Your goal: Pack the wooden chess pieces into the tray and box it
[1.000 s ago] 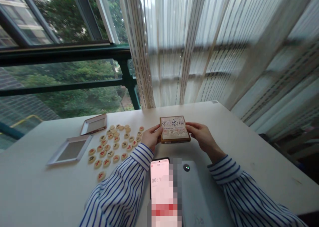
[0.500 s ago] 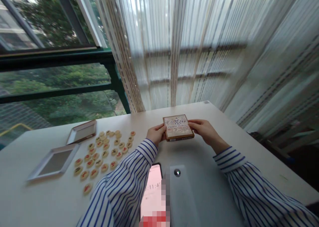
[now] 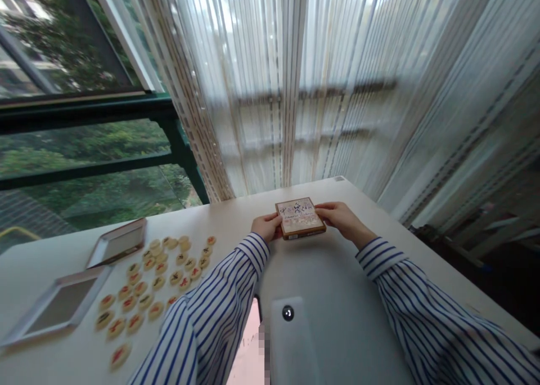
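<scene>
A flat square Chinese chess box (image 3: 300, 218), with a printed lid and brown sides, is held between my two hands over the white table. My left hand (image 3: 267, 226) is closed on the box's left edge, fingers partly under it. On the opposite edge, my right hand (image 3: 341, 220) pinches the box with thumb and fingers. To the left, round wooden chess pieces (image 3: 158, 282) with red or dark characters lie scattered, some of them stacked or overlapping. My left sleeve covers part of the nearest ones.
Left of the pieces lie an open shallow tray (image 3: 59, 300) and a second one (image 3: 118, 243) behind it. A phone (image 3: 247, 345) with a lit screen is partly under my left sleeve, beside a pale strip with a round dark knob (image 3: 288, 313). Curtains (image 3: 291, 92) hang behind the table (image 3: 333, 278).
The view has swung slightly to the right, so the pieces and trays sit further left and lower. Both hands still hold the box in much the same pose.
</scene>
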Motion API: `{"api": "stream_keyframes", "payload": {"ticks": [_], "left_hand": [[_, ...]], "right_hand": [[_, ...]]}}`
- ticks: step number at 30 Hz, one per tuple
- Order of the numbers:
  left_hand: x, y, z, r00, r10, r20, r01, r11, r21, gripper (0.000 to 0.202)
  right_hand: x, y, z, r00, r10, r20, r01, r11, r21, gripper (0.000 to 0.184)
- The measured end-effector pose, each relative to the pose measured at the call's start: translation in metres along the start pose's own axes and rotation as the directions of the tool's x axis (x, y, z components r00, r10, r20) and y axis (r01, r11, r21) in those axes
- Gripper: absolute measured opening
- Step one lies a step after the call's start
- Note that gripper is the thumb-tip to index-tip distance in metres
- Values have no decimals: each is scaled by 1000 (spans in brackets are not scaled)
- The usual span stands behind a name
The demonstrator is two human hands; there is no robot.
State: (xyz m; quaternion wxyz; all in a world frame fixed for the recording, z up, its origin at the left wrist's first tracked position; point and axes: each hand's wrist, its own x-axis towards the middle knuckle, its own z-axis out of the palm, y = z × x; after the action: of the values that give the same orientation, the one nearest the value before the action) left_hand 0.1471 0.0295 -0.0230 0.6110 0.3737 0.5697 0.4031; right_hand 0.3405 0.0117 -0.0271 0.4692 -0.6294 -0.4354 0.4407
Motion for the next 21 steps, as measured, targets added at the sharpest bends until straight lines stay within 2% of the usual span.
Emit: {"api": "stream_keyframes", "payload": {"ticks": [11, 21], "left_hand": [[31, -1, 21, 1000, 20, 10, -21, 993, 115, 28], [52, -2, 25, 999, 2, 36, -11, 969, 246, 23]], "right_hand": [[27, 2, -5, 996, -2, -89, -7, 995, -98, 23], [51, 14, -7, 988, -91, -122, 51, 955, -293, 26]]}}
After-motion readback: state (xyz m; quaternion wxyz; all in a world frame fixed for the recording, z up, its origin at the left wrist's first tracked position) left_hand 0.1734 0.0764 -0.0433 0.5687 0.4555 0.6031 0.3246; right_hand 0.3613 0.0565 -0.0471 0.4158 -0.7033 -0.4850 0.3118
